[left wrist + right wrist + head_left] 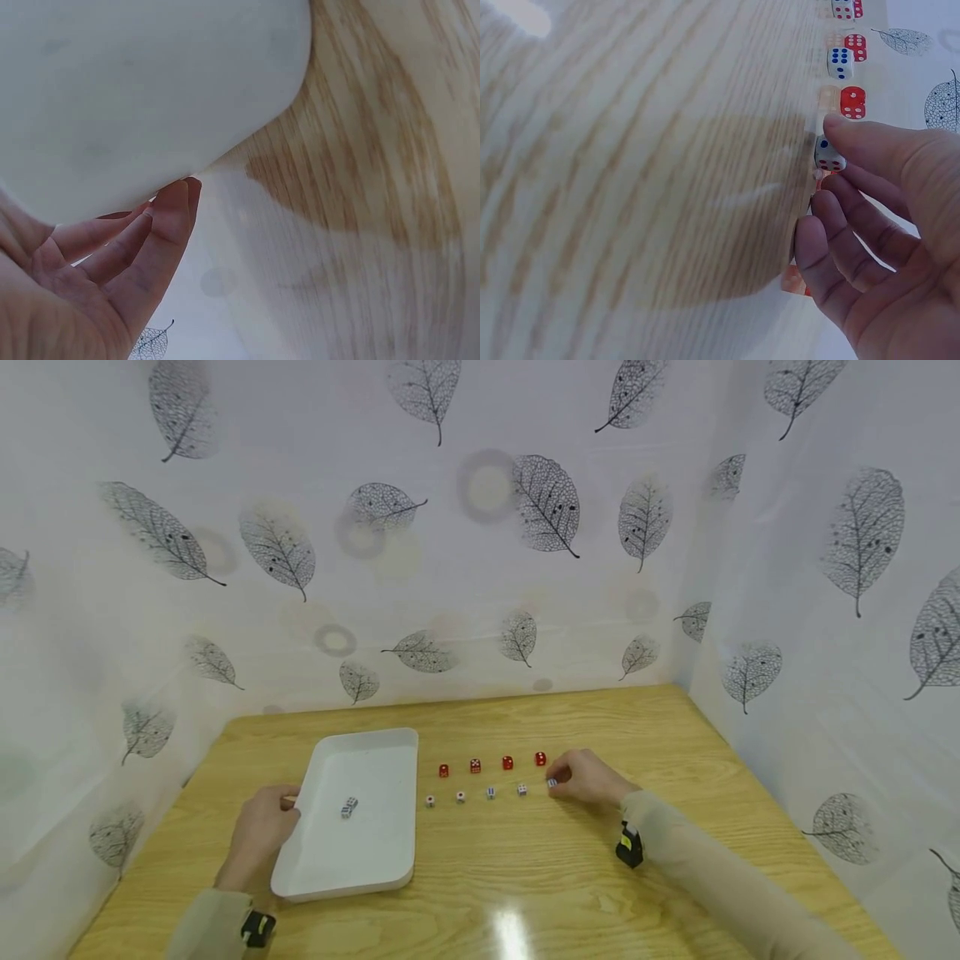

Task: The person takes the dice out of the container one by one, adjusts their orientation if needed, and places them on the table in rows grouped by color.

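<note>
My right hand [587, 777] pinches a white die [831, 156] between thumb and fingers, at the right end of a row of white dice [491, 793] on the table. Behind that row runs a line of red dice [475, 766]. Part of a red piece shows below the fingers in the right wrist view. With its fingers at the left rim, my left hand [262, 828] holds a white rectangular tray [375, 860]. Inside the tray lies a small cluster of white dice [348, 807], close together. In the left wrist view, the fingertips [176, 202] touch the tray's edge.
Everything stands on a wooden table [510, 877]. A pale leaf-printed curtain [480, 577] rises along the table's back and sides. Both wrists carry a small black device [630, 845].
</note>
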A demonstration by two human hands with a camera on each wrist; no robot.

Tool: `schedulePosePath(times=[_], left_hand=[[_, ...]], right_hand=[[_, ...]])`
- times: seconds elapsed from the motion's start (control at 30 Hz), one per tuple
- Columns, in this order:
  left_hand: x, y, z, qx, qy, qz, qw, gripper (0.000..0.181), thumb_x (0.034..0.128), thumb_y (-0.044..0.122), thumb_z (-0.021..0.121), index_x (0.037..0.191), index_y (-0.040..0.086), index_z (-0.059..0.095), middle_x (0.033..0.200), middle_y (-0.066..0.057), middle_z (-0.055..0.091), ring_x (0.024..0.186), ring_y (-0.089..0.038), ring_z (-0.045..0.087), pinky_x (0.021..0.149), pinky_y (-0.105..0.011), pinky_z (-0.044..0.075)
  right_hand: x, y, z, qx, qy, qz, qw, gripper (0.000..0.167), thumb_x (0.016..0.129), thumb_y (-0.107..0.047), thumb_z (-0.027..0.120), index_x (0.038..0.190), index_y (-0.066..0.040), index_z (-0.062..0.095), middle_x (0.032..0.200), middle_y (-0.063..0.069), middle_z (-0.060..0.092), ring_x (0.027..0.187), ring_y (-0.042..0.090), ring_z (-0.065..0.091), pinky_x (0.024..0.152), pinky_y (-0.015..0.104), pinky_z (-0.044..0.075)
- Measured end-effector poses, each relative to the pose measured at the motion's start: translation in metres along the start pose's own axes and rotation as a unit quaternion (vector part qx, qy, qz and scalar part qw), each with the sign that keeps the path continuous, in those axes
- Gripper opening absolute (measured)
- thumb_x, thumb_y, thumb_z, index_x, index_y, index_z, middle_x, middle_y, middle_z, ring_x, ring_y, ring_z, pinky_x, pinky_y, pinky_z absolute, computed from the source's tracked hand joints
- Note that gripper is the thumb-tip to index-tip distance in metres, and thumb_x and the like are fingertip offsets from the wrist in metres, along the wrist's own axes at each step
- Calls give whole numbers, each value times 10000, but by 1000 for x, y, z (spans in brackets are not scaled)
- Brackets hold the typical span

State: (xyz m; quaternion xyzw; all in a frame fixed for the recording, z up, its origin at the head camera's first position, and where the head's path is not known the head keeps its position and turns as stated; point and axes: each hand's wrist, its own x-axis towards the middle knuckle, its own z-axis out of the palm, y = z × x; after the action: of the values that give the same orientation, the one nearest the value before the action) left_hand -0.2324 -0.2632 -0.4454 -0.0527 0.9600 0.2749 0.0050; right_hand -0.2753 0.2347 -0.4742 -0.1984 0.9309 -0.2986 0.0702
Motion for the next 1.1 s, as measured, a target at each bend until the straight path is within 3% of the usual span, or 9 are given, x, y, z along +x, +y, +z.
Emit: schedulePosePath(times=[0.33, 0.47, 0.7, 0.97, 1.1], left_hand=[[-2, 0, 1, -17, 2, -42, 10000, 393, 894, 30, 502, 1250, -122, 568, 1092, -321, 640, 913, -376, 649, 677, -424, 547], [-2, -1, 0, -26, -34, -108, 9999, 398, 894, 29, 507, 1258, -124, 559, 1105, -325, 632, 912, -370, 646, 676, -419, 546], [-3, -2, 0, -55, -37, -130, 9999, 408, 889, 34, 504, 1263, -119, 561, 1103, -317, 636, 904, -357, 646, 665, -407, 541], [-2, -2, -1, -83, -16, 44, 10000, 425, 876, 34, 482, 1264, -117, 571, 1103, -309, 646, 926, -375, 654, 680, -423, 548], [-2, -1, -1, -73, -28, 40, 10000, 425, 877, 33, 487, 1265, -119, 567, 1091, -300, 650, 912, -364, 654, 672, -411, 546]], right_hand=[[0, -5, -7, 53, 193, 349, 9992, 225, 880, -218, 707, 1055, -77, 720, 896, -25, 683, 826, 110, 607, 749, 300, 524], [1, -6, -9, 3, 375, 314, 9988, 198, 906, -217, 674, 1052, -92, 722, 927, -24, 695, 848, 104, 616, 779, 317, 533], [6, -14, -10, -17, 531, -108, 9985, 163, 928, -196, 654, 1025, -95, 738, 931, -27, 717, 822, 77, 625, 752, 291, 537], [19, -35, 0, 196, 303, -672, 9971, 196, 956, -187, 619, 1065, -66, 727, 942, 66, 725, 761, 69, 594, 670, 247, 496], [27, -52, 6, 182, 233, -855, 9959, 188, 957, -187, 619, 1060, -75, 729, 938, 23, 723, 778, 62, 596, 685, 242, 500]])
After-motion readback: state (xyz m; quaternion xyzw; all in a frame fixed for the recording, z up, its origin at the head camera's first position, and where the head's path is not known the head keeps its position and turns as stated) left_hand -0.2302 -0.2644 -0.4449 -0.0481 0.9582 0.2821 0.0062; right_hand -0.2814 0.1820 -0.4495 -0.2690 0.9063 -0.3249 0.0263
